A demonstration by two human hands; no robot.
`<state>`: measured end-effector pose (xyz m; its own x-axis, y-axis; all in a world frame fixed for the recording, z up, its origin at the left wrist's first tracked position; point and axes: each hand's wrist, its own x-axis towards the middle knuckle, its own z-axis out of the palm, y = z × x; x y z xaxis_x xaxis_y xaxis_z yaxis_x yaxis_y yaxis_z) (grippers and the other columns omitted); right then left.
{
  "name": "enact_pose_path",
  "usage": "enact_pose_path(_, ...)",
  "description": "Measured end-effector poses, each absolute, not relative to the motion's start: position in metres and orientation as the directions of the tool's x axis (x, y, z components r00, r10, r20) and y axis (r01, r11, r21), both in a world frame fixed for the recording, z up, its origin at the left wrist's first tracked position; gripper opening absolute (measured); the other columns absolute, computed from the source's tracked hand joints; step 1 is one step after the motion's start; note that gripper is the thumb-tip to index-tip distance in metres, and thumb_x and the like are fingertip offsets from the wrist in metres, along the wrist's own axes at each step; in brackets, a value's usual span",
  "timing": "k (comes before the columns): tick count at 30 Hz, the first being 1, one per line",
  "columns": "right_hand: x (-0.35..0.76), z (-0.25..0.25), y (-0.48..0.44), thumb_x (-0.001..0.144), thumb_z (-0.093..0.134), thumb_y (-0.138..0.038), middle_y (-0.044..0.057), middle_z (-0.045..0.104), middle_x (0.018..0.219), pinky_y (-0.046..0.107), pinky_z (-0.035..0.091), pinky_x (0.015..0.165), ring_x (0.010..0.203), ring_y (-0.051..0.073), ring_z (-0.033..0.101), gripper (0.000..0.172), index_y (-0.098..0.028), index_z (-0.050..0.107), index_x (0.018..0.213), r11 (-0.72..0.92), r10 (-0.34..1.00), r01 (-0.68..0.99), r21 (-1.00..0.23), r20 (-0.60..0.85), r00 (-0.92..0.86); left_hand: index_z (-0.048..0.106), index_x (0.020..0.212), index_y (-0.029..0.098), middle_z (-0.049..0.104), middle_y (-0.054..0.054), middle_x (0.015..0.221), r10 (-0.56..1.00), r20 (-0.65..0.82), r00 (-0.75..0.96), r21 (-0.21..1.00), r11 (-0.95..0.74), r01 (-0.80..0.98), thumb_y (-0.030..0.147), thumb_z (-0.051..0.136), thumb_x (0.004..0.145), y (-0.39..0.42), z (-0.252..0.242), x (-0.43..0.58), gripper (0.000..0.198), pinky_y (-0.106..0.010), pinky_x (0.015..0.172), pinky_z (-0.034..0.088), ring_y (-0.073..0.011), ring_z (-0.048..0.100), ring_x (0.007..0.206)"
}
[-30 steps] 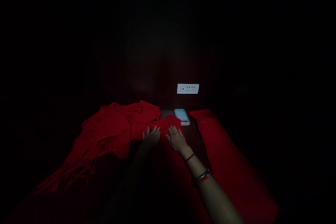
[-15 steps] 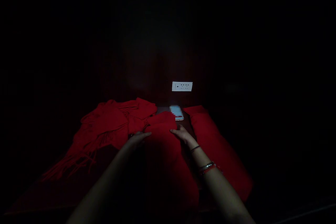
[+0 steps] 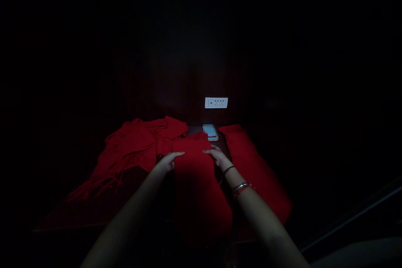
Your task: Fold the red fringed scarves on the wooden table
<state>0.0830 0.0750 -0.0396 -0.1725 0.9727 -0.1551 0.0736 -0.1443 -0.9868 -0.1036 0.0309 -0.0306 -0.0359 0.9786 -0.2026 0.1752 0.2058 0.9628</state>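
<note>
A long red scarf [image 3: 197, 188], folded into a strip, runs from between my hands toward me, and its near end fades into shadow. My left hand [image 3: 171, 160] grips its left edge, thumb on top and fingers underneath. On the opposite edge, my right hand [image 3: 216, 153] holds it the same way, with its fingers partly hidden by the cloth. A loose, rumpled red scarf with fringe [image 3: 132, 142] lies to the left of my left hand. Right of my right forearm, another strip of folded red cloth [image 3: 251, 163] stretches along the dark table.
Behind the held scarf, a phone [image 3: 213, 134] with a lit, blurred screen rests on the table [image 3: 75, 217]. A white socket panel [image 3: 216, 103] is set in the dark wall above it. Surroundings are very dark; a pale edge [image 3: 354, 217] shows at lower right.
Both hands have risen slightly in view with the scarf, whose top surface between them looks flatter. The whole view has shifted a little.
</note>
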Motion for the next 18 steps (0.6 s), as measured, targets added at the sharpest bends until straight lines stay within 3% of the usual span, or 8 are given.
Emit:
enact_pose_path(3,0.095,-0.025,0.074,0.058,0.052,-0.009,0.007,0.062,0.097,0.031,0.048,0.072,0.082,0.018,0.059,0.045,-0.015,0.048,0.102,-0.059,0.989,-0.054,-0.997,-0.051,-0.137,0.053,0.098,0.015,0.062,-0.009,0.098,0.979,-0.201,0.024,0.979,0.199,0.051,0.02,0.048,0.074,0.034,-0.019,-0.09,0.025,-0.031,0.077,0.048,-0.02,0.058,0.09)
enact_pose_path(7,0.127,0.01,0.075,0.054,0.055,-0.009,0.006,0.062,0.094,0.03,0.047,0.071,0.075,0.016,0.059,0.046,-0.015,0.048,0.099,0.043,0.998,-0.141,-0.989,0.049,-0.042,0.05,0.105,0.017,0.059,-0.006,0.107,0.991,-0.086,0.101,0.991,0.096,-0.098,0.018,0.047,0.075,0.048,0.011,-0.058,0.03,-0.031,0.079,0.048,-0.0193,0.057,0.093)
enact_pose_path(12,0.185,0.068,0.094,0.049,0.06,-0.009,0.001,0.062,0.081,0.029,0.046,0.069,0.067,0.012,0.057,0.047,-0.015,0.051,0.095,0.213,0.972,-0.126,-0.969,0.197,0.128,0.051,0.106,0.013,0.061,-0.006,0.101,0.977,0.013,0.213,0.952,0.053,-0.302,0.014,0.049,0.073,0.087,0.061,-0.003,0.033,-0.033,0.08,0.047,-0.0187,0.057,0.091)
enact_pose_path(16,0.228,0.088,0.13,0.05,0.059,-0.007,0.0,0.061,0.079,0.028,0.046,0.066,0.064,0.012,0.056,0.046,-0.016,0.051,0.095,0.303,0.938,-0.08,-0.95,0.282,0.201,0.05,0.106,0.014,0.063,-0.004,0.091,0.958,0.028,0.285,0.95,0.064,-0.307,0.018,0.046,0.077,0.131,0.079,0.042,0.03,-0.03,0.079,0.047,-0.0156,0.059,0.087)
enact_pose_path(18,0.243,0.075,0.151,0.051,0.057,-0.007,0.0,0.061,0.079,0.027,0.046,0.066,0.063,0.011,0.056,0.044,-0.016,0.052,0.094,0.216,0.952,-0.04,-0.976,0.201,0.23,0.05,0.106,0.014,0.064,-0.003,0.087,0.956,-0.052,0.287,0.966,0.121,-0.228,0.019,0.042,0.079,0.149,0.069,0.062,0.028,-0.028,0.078,0.048,-0.014,0.06,0.084)
